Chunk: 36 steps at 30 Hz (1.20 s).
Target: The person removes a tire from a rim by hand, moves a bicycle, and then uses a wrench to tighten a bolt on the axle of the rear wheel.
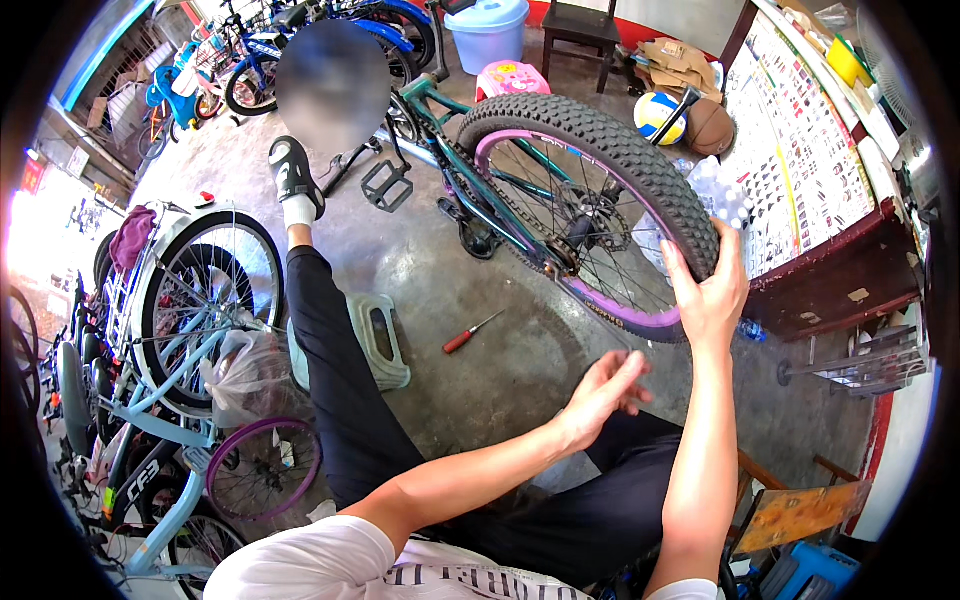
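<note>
A bicycle with a teal frame point(505, 222) leans over in front of me, its wheel with a purple rim point(655, 318) and knobbly black tire point(585, 115) raised toward my right side. My right hand point(712, 285) is wrapped round the tire's near edge, thumb on one side and fingers on the other. Below the wheel, apart from it, my left hand point(605, 392) hovers with loosely bent fingers and the thumb away from them; nothing shows in it. A black pedal point(387, 186) sticks out from the bicycle's crank. On the floor lies a screwdriver point(472, 333) with a red handle.
Beside my left leg stands a pale green plastic stool point(378, 340). Parked bicycles, a light blue frame point(165, 425) and a loose purple rim point(262, 470) crowd the left. Balls point(710, 127) and a display cabinet point(800, 150) stand at right, a blue bucket point(488, 35) at the back.
</note>
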Each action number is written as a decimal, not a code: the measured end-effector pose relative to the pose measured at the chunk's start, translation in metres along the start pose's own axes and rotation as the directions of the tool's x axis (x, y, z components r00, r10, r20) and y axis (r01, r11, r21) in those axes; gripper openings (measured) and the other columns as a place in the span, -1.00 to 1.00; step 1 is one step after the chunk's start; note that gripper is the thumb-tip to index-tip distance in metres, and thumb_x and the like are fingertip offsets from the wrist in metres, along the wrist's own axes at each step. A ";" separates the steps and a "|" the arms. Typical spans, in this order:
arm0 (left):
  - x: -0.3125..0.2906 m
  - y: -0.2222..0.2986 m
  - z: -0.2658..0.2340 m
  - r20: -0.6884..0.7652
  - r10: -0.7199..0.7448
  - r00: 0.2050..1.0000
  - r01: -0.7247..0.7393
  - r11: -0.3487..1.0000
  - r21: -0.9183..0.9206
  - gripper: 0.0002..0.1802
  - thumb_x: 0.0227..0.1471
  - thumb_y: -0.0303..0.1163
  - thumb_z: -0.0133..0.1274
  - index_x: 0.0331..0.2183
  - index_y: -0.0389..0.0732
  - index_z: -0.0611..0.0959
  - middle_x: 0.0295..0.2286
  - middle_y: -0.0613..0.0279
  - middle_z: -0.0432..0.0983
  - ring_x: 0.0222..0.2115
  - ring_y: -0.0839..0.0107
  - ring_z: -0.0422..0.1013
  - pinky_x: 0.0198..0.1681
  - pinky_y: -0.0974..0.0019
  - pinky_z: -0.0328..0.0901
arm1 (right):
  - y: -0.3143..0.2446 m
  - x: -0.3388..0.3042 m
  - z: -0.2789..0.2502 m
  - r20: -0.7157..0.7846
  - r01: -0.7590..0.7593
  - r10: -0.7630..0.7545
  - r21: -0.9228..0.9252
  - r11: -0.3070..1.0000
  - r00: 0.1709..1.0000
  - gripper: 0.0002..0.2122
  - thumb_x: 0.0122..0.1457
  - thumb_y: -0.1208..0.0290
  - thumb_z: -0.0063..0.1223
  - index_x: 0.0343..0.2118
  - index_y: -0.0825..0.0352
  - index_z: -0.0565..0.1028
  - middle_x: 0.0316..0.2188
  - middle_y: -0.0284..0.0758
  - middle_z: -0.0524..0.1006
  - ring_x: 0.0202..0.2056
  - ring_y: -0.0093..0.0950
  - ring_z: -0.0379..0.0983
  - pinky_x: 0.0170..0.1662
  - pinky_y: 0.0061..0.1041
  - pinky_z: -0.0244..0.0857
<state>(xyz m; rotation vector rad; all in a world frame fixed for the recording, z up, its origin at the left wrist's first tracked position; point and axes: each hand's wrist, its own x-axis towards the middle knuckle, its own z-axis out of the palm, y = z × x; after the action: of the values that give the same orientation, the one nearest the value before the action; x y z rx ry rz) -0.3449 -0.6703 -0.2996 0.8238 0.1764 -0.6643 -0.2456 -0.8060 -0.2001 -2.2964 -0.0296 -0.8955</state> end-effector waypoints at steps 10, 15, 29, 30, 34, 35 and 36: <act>0.043 0.201 -0.057 -0.519 0.516 0.682 -0.447 0.855 0.263 -0.50 0.16 0.16 0.20 -0.28 -0.08 0.48 -0.50 0.36 0.40 -0.54 0.49 0.39 -0.48 0.35 0.26 | 0.002 0.000 -0.004 0.028 -0.045 0.046 -0.032 0.998 0.999 -0.50 0.08 0.18 0.43 0.00 0.32 0.47 -0.26 -0.11 0.62 -0.23 -0.15 0.60 -0.15 -0.29 0.43; 0.117 0.203 -0.198 -0.604 0.558 0.569 -0.547 0.805 0.229 -0.61 0.21 -0.02 0.22 -0.16 -0.03 0.45 -0.39 0.35 0.42 -0.46 0.43 0.44 -0.43 0.28 0.34 | 0.003 0.002 -0.004 -0.016 -0.013 0.013 -0.052 0.999 1.000 -0.51 0.05 0.18 0.43 -0.03 0.30 0.49 -0.28 -0.14 0.63 -0.25 -0.14 0.60 -0.19 -0.26 0.44; 0.070 -0.082 -0.091 -0.280 -0.136 0.950 0.188 0.967 0.169 -0.38 0.33 0.25 -0.13 -0.09 -0.16 0.54 -0.19 0.24 0.58 -0.31 0.41 0.54 -0.30 0.26 0.44 | 0.009 0.003 -0.001 -0.043 -0.007 0.005 -0.045 0.999 0.999 -0.51 0.01 0.17 0.46 -0.07 0.29 0.51 -0.31 -0.15 0.63 -0.28 -0.13 0.61 -0.23 -0.25 0.45; 0.050 -0.077 -0.063 -0.186 -0.089 0.979 0.122 0.977 0.173 -0.37 0.34 0.26 -0.16 -0.07 -0.16 0.54 -0.17 0.23 0.59 -0.30 0.40 0.55 -0.29 0.28 0.44 | 0.011 0.002 -0.002 -0.044 -0.002 0.000 -0.050 0.999 0.999 -0.51 0.01 0.17 0.46 -0.07 0.29 0.51 -0.31 -0.15 0.63 -0.28 -0.13 0.61 -0.23 -0.25 0.44; 0.039 -0.039 -0.032 -0.197 0.004 0.980 -0.012 0.999 -0.038 -0.33 0.36 0.27 -0.26 0.03 -0.14 0.49 -0.14 0.19 0.60 -0.15 0.35 0.52 -0.06 0.19 0.39 | 0.008 0.002 0.000 -0.022 -0.029 0.028 -0.043 0.999 0.999 -0.53 0.04 0.14 0.43 -0.06 0.27 0.51 -0.31 -0.15 0.63 -0.26 -0.11 0.60 -0.22 -0.22 0.44; 0.041 -0.025 -0.031 -0.244 0.019 0.969 -0.056 0.988 -0.143 -0.33 0.36 0.27 -0.27 0.05 -0.14 0.48 -0.14 0.18 0.60 -0.13 0.35 0.51 -0.02 0.17 0.36 | 0.008 0.002 0.000 -0.020 -0.026 0.025 -0.045 0.999 0.999 -0.53 0.04 0.14 0.43 -0.06 0.27 0.51 -0.31 -0.15 0.63 -0.26 -0.11 0.60 -0.22 -0.22 0.43; 0.050 -0.018 -0.044 -0.219 0.071 0.973 -0.098 0.989 -0.113 -0.35 0.39 0.24 -0.32 0.10 -0.12 0.45 -0.19 0.20 0.61 -0.10 0.33 0.47 0.02 0.13 0.30 | 0.008 0.002 0.001 -0.020 -0.022 0.021 -0.049 0.999 1.000 -0.53 0.05 0.14 0.42 -0.07 0.27 0.51 -0.30 -0.15 0.62 -0.26 -0.11 0.60 -0.22 -0.22 0.43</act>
<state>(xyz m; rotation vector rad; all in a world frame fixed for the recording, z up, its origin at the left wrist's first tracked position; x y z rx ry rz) -0.3122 -0.6709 -0.3598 0.7787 0.3724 -0.4782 -0.2412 -0.8118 -0.2035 -2.3286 0.0260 -0.9170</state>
